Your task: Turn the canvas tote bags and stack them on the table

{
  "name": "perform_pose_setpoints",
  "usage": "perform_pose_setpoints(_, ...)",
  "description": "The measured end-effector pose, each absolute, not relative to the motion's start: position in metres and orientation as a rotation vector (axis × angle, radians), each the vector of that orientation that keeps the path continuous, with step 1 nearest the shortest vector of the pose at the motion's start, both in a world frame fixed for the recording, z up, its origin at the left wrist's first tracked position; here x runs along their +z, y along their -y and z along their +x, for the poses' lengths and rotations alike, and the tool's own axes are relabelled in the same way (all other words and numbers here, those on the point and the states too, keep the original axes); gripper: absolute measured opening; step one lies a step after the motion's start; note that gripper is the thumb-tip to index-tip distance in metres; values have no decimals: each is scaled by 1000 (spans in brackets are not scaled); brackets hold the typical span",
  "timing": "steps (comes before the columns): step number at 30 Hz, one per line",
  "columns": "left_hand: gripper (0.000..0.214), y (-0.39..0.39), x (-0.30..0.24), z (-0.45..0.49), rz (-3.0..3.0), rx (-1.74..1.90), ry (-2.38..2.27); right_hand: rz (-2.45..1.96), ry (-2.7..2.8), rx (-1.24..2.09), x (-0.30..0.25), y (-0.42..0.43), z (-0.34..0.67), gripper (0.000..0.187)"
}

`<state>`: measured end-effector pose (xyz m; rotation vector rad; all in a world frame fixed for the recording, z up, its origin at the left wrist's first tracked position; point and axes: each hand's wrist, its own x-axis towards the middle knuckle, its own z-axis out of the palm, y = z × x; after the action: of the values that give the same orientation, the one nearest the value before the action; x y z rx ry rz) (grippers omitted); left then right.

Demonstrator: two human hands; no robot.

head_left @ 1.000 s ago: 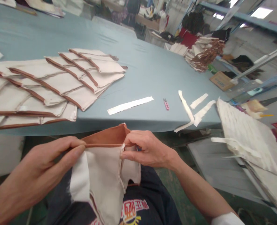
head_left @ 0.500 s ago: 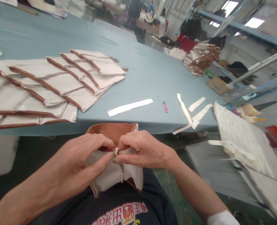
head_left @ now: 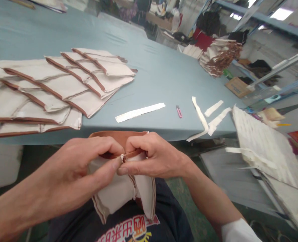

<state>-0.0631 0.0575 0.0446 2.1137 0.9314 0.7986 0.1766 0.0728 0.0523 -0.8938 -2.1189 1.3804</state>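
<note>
Here you are at the near edge of the bench [head_left: 161, 77], both hands busy on a cream fabric pouch [head_left: 117, 193] with a brown inner side. It's held just off the middle of that near edge, above your dark, printed clothing; whether its far rim touches the bench, I can't tell. Your left hand [head_left: 73, 171] has the brown-trimmed rim pinched between thumb and forefinger, and your right hand [head_left: 159, 156] pinches the same rim right beside it, the fingertips nearly meeting at a small whitish seam end [head_left: 123, 158]. The cream sides hang below your grip, seams outward.

Up on the bench, just in from the near edge, lies a white strip [head_left: 140, 112]; to its right, pink snips [head_left: 179, 111]. Over by the near right corner there's a bent strip [head_left: 200, 116], its tail hanging over the edge, with two shorter strips [head_left: 213, 108] close by. And along the left, overlapping cream pieces with brown edging [head_left: 63, 87] spread back from the near edge.
</note>
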Motion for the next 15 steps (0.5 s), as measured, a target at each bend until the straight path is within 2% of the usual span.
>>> perform_pose_setpoints(6,30,-58,38,-63,1984,686,-915,-968,1818,1713,43,-70,169,59)
perform_pose_setpoints(10,33,-52,27,-62,2027,662,-935,-1060,1867,1712,28,-68,170,59)
perform_pose_setpoints(15,34,-52,18,-63,2022,717,-922,-971,1909,1673,23,-70,172,53)
